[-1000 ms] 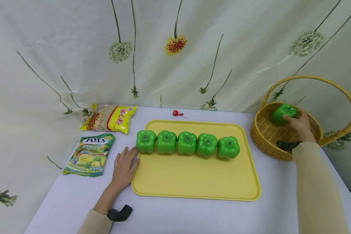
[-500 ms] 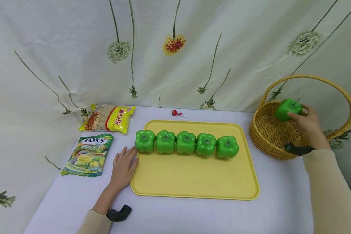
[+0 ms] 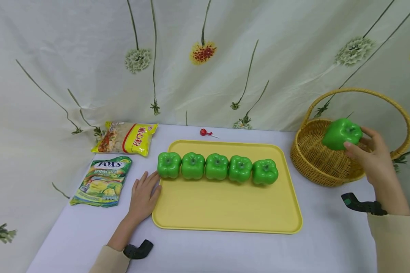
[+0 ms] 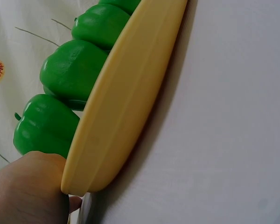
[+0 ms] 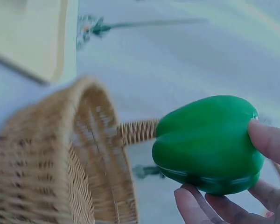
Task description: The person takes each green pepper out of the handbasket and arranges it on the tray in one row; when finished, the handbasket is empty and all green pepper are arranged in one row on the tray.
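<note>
My right hand [image 3: 374, 153] grips a green bell pepper [image 3: 342, 134] between thumb and fingers, above the right part of the wicker basket [image 3: 302, 167]. The right wrist view shows the same bell pepper [image 5: 207, 144] outside the basket's rim, stem end hidden toward the palm. On the yellow tray [image 3: 225, 206], several green bell peppers [image 3: 216, 167] stand side by side in a row along the upper half. My left hand [image 3: 145, 197] lies flat with straight fingers at the tray's left edge, fingertips beside the leftmost bell pepper [image 3: 169, 165].
Left of the tray lie a green Fox's candy bag [image 3: 102, 181] and a yellow food packet [image 3: 126, 137]. A red lollipop [image 3: 204, 132] sits behind the tray. The basket's tall arched handle [image 3: 358, 90] rises at the right, near the patterned cloth backdrop [image 3: 276, 57].
My right hand has lifted the bell pepper up from inside the basket and drawn it rightward and nearer to me. The left hand and the row of bell peppers stay put.
</note>
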`<state>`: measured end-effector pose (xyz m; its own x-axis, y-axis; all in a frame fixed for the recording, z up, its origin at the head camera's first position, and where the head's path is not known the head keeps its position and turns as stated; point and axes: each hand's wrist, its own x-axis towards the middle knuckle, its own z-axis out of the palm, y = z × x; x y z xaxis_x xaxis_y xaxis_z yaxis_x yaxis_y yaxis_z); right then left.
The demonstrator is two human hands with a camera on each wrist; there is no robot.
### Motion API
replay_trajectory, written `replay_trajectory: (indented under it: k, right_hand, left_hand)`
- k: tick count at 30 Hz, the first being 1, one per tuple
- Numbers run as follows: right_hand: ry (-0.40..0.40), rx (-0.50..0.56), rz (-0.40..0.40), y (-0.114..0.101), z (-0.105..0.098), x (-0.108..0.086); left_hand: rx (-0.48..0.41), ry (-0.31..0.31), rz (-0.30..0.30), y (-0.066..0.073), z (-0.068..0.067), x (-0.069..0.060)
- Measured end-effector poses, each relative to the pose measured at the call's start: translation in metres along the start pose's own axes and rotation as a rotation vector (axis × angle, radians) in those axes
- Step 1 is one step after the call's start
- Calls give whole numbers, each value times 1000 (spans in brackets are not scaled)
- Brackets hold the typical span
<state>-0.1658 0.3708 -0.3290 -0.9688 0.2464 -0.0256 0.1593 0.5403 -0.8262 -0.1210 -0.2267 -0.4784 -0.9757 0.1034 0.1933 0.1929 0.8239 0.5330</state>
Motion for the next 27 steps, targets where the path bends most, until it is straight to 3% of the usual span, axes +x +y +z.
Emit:
replay_trajectory:
  k: [8,13,19,27]
  right_hand:
    - [-45,-41,-132,3,27,-34]
    - [-132,-43,-209,5,48,-46]
    - [-253,-5,-267,10,69,-51]
    - [-310,-40,-281,19,85,-49]
  left_hand:
    - [2,4,-1,-1,-1,-1]
    - [6,13,6,1,-2,-1]
    - [1,16,13,2,-2,0]
    - [-1,0,-5,1,-2,-1]
